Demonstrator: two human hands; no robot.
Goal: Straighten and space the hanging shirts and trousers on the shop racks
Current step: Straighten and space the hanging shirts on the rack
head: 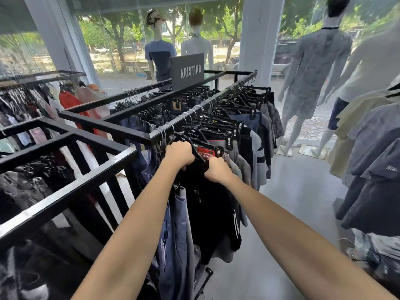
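Both arms stretch forward to the near end of the black rack [129,132]. The left hand [179,153] is fisted round a black hanger [198,153]. The right hand [218,171] grips the top of the black garment [207,208] hanging there, white-striped at its right hem.

The rack [101,126] is showing smooth, faintly glossy black-painted metal, the hangers [218,112] are gleaming as shiny black plastic on bright wire hooks [201,109], the black garment [207,204] is hanging as soft matt cloth, and the grey floor [298,191] is shining smooth.
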